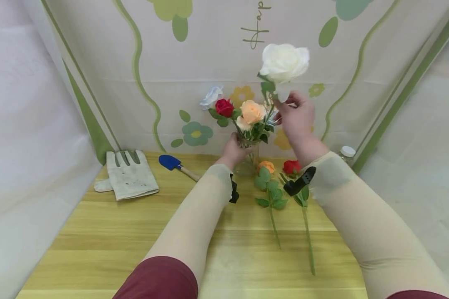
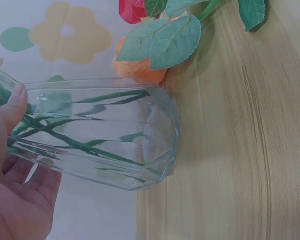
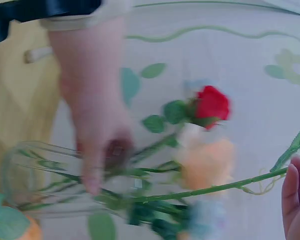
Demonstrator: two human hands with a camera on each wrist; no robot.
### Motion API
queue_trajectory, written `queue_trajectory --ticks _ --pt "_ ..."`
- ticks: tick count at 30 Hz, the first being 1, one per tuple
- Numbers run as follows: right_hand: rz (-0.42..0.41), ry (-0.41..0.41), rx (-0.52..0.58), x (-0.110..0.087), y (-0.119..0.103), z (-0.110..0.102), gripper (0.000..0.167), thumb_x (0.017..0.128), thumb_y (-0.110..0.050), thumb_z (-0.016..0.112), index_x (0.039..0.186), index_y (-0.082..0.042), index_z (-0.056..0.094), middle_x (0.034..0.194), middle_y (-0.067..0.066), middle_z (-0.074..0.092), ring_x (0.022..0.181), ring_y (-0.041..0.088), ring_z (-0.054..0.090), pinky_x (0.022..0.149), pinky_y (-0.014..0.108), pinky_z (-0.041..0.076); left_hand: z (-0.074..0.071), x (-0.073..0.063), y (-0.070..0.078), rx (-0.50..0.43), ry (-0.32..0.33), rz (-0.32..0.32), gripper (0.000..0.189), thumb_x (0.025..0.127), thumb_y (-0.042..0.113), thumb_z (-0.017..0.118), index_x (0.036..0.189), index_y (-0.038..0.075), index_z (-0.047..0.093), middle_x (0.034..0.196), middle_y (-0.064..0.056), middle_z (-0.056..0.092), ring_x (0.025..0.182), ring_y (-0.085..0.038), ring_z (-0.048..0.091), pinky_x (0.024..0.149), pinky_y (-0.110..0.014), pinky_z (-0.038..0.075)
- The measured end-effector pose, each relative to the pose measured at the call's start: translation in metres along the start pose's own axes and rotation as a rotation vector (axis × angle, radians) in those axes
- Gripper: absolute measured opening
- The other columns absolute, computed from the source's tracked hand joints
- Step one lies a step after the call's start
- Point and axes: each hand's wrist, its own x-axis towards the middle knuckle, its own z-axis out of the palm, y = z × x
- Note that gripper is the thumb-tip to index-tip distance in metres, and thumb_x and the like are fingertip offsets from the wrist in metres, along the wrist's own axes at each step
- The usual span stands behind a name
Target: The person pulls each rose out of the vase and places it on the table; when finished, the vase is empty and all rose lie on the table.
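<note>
My left hand (image 1: pixel 235 150) grips the clear glass vase (image 2: pixel 105 125) near its neck, thumb on one side and fingers on the other. Green stems cross inside the glass. Above the rim stand a red rose (image 1: pixel 224 108), a peach rose (image 1: pixel 252 112) and a pale blue flower (image 1: pixel 211 97). Higher up, my right hand (image 1: pixel 297 118) pinches a white rose (image 1: pixel 284 62) by its stem (image 3: pixel 209 190), just below the bloom. That stem slants down to the vase mouth; whether its lower end is inside cannot be told, as leaves and blur cover it.
An orange rose (image 1: pixel 266 167) and another red rose (image 1: pixel 292 167) lie on the wooden table (image 1: pixel 108 241), right of the vase. Leftward are a blue-bladed trowel (image 1: pixel 170 162) and work gloves (image 1: pixel 132 178). A white-capped jar (image 1: pixel 347 153) stands behind the right forearm. Printed fabric hangs behind.
</note>
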Motion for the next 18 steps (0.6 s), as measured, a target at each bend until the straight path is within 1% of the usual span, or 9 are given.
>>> queue_trajectory --ticks 2,4,6,9,12,14,18 --pt "-0.028 0.004 0.06 0.001 -0.013 -0.009 0.004 0.088 -0.007 0.076 0.088 -0.006 0.072 0.086 0.008 0.061 0.057 0.015 0.058 0.048 0.023 0.05 0.001 0.0 0.0 -0.014 0.005 0.0 0.076 0.085 0.023 0.081 0.144 0.009 0.036 0.137 -0.012 0.052 0.125 -0.028 0.051 0.101 -0.039 0.045" --pt "-0.057 0.016 0.094 0.002 -0.025 -0.019 0.01 0.087 -0.007 0.077 0.096 -0.007 0.075 0.088 0.007 0.065 0.065 0.015 0.057 0.05 0.021 0.047 0.001 0.0 0.0 -0.021 0.01 0.005 0.079 0.085 0.022 0.081 0.146 0.011 0.034 0.138 -0.012 0.052 0.127 -0.028 0.05 0.103 -0.039 0.043" --pt "-0.085 0.037 0.123 0.002 -0.035 -0.03 0.016 0.085 -0.005 0.078 0.1 -0.007 0.076 0.09 0.006 0.068 0.073 0.015 0.058 0.054 0.021 0.044 0.002 0.0 0.0 -0.022 0.013 0.015 0.081 0.084 0.022 0.081 0.148 0.011 0.033 0.139 -0.012 0.052 0.128 -0.028 0.049 0.105 -0.039 0.041" --pt "-0.122 0.066 0.155 0.002 -0.046 -0.045 0.018 0.084 -0.002 0.078 0.101 -0.006 0.076 0.093 0.005 0.071 0.08 0.014 0.059 0.058 0.022 0.04 0.003 0.0 0.001 -0.026 0.016 0.032 0.081 0.084 0.02 0.082 0.148 0.011 0.033 0.139 -0.012 0.052 0.131 -0.028 0.046 0.108 -0.039 0.037" --pt "-0.121 0.081 0.185 0.0 -0.051 -0.063 0.019 0.084 0.001 0.077 0.102 -0.003 0.075 0.092 0.006 0.071 0.078 0.014 0.059 0.057 0.021 0.038 0.004 0.001 0.001 -0.041 0.016 0.043 0.081 0.084 0.017 0.081 0.148 0.011 0.032 0.14 -0.012 0.052 0.132 -0.028 0.046 0.109 -0.038 0.036" --pt "-0.098 0.111 0.191 -0.002 -0.052 -0.076 0.02 0.083 0.001 0.078 0.102 -0.001 0.075 0.091 0.006 0.07 0.074 0.015 0.057 0.055 0.02 0.039 0.005 0.0 0.001 -0.05 0.015 0.042 0.081 0.084 0.017 0.081 0.149 0.011 0.032 0.141 -0.012 0.051 0.132 -0.028 0.046 0.109 -0.038 0.036" --pt "-0.017 0.178 0.169 -0.007 -0.047 -0.111 0.024 0.08 -0.003 0.082 0.102 0.0 0.075 0.087 0.006 0.07 0.065 0.014 0.054 0.049 0.018 0.04 0.005 -0.001 0.001 -0.059 0.008 0.028 0.083 0.085 0.018 0.081 0.15 0.013 0.031 0.143 -0.011 0.049 0.133 -0.026 0.045 0.109 -0.037 0.036"
